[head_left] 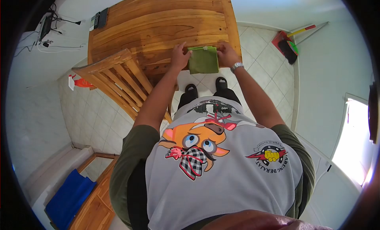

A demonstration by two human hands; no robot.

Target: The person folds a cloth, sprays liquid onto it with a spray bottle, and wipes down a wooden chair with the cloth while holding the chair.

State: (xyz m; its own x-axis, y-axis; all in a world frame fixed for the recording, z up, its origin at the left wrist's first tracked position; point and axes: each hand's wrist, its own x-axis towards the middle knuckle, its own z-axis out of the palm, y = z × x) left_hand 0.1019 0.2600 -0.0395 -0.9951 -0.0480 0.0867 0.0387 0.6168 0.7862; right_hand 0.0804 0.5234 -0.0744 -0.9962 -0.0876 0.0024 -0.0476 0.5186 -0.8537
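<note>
At the near edge of the wooden table [174, 20], a flat, squarish green cloth pouch [204, 63] hangs partly over the edge. Along its top runs a brighter green trim with a small pale spot near the middle. My left hand [180, 57] pinches the pouch at its upper left corner, with the index finger raised. On the opposite corner, the thumb and fingers of my right hand [228, 55] close on the trim; a metal watch [237, 66] circles that wrist. What lies inside the pouch, if anything, is hidden.
A wooden chair [114, 81] stands against the table's left side. Dark handheld devices [99, 19] lie at the table's far left corner. A broom [288, 51] and red dustpan [279, 39] lean by the right wall. Blue cloth [71, 198] covers furniture at lower left.
</note>
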